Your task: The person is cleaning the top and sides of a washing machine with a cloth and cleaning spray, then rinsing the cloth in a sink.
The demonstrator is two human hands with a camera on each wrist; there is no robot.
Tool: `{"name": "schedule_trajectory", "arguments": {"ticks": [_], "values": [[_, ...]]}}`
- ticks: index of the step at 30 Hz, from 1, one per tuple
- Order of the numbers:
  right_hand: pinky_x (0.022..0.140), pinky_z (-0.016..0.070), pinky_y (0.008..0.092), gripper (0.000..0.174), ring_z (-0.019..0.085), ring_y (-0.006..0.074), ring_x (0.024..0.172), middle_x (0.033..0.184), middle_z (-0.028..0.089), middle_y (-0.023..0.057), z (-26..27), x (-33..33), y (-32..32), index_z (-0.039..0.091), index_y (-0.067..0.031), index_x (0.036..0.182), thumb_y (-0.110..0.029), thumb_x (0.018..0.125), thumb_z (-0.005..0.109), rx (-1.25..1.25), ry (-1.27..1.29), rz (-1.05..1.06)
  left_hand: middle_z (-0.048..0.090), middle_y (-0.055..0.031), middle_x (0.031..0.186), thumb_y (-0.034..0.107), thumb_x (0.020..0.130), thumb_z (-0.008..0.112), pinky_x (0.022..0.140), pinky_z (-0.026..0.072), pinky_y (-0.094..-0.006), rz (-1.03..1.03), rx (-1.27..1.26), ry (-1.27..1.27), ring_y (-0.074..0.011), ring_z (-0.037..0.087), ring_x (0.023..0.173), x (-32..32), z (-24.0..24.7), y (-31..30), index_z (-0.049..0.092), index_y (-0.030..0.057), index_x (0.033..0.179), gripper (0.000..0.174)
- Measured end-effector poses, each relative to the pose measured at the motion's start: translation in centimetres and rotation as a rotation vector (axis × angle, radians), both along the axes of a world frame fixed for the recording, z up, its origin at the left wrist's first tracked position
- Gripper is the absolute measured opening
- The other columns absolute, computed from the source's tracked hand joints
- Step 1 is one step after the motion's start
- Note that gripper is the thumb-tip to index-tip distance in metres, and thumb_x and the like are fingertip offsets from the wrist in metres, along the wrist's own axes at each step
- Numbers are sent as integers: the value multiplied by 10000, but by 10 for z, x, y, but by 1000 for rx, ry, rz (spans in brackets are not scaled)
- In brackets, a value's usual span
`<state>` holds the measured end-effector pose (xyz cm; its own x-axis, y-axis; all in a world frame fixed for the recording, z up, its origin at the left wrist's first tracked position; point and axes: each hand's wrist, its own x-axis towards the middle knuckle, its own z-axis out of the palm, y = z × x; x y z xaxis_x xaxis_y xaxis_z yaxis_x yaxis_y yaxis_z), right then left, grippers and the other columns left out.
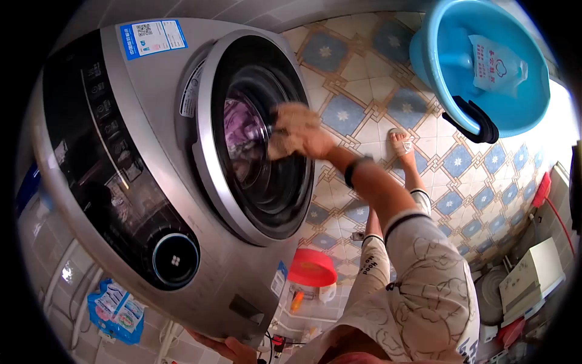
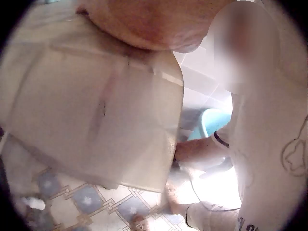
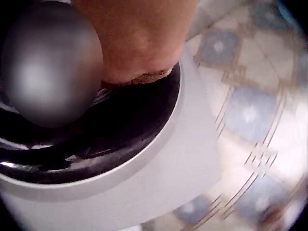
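The head view shows two hands at one washing machine (image 1: 218, 267), a grey body with a glossy black control panel (image 1: 91, 139) and a single round dial (image 1: 176, 261). The right hand (image 1: 303, 130), blurred, is clenched on one brown cloth (image 1: 282, 144) and holds it against the dark glass of the round door (image 1: 285, 194), near its middle. In the right wrist view the cloth's rough, grainy edge shows between the hand and the smooth, curved glass. Pink-purple fabric (image 1: 239, 127) shows behind the glass, beside the cloth.

The left hand (image 1: 227, 348) grasps nothing that shows; its fingers are unclenched, and it rests against the machine's edge. The left wrist view has it at the top of a broad, pale panel.

One dark band circles the right wrist. Two basins stand on the patterned tile floor (image 1: 357, 79): a deep, glossy blue one (image 1: 448, 79) holding one printed plastic bag (image 1: 497, 67), with a black cloth-like item (image 1: 476, 121) over its rim, and a smaller round red one (image 1: 312, 267). One blue-and-white packet (image 1: 118, 310) is near the machine.
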<state>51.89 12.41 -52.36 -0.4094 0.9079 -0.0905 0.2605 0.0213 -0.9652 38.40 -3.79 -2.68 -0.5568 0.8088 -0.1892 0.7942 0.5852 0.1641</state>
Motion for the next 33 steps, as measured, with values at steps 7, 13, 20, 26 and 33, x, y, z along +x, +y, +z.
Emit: {"name": "schedule_trajectory", "arguments": {"ticks": [7,13,20,26,33], "values": [[1083,109,441,470,288,173,1271,1353,375,-14,23,14,111,363,-192,1329,-220,861,397,729,-744,269,390,-331,1213,344,947,316,755,487,-554,-1198,808,763,-520,493,1001,-7,-63,70,401,79,1155,348],[824,451,383,364,517,340,1007,1142,501,184,67,6,-32,501,-34,1107,-135,761,545,-389,-124,252,412,-333,1163,368,939,321,740,491,-557,-1089,763,731,-516,502,983,-8,-61,55,389,47,1170,401],[950,304,473,442,461,393,1047,1126,504,228,127,12,-100,500,-42,1173,-245,780,498,-184,526,175,307,-362,1271,338,927,341,859,392,-569,-571,279,370,-498,393,1120,-34,-18,-12,324,60,1261,434],[1085,63,456,475,281,255,1282,1360,375,76,-4,-5,-14,416,-161,1299,-366,871,393,328,-284,263,166,-324,1369,340,869,425,976,287,-508,-460,-27,257,-416,255,1254,-21,-6,-12,131,-14,1376,684],[1069,169,498,392,380,252,1205,1174,513,67,39,-36,144,557,-115,1094,-261,734,506,832,-408,-65,162,-321,1371,346,864,431,979,284,-502,-287,-27,167,-410,250,1257,-5,-10,6,122,-16,1378,700]]}}
